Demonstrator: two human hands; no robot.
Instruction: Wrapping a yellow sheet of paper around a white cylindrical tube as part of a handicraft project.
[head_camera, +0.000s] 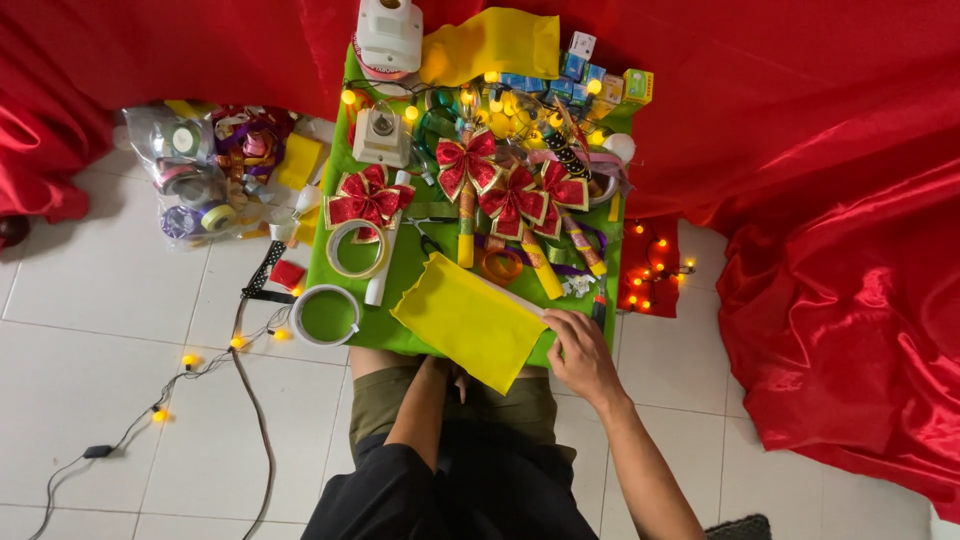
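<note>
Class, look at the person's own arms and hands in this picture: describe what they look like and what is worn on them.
Both forearms are bare, with no sleeves reaching them. The right hand wears no glove, ring or watch that can be seen. The left hand is mostly hidden under the yellow sheet, so little can be told of it. A black top covers the body, above olive-green shorts.

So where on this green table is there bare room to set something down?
A bare green strip runs between the tape rolls and the yellow cloth. The back half is crowded with red bows, lights and small boxes.
</note>
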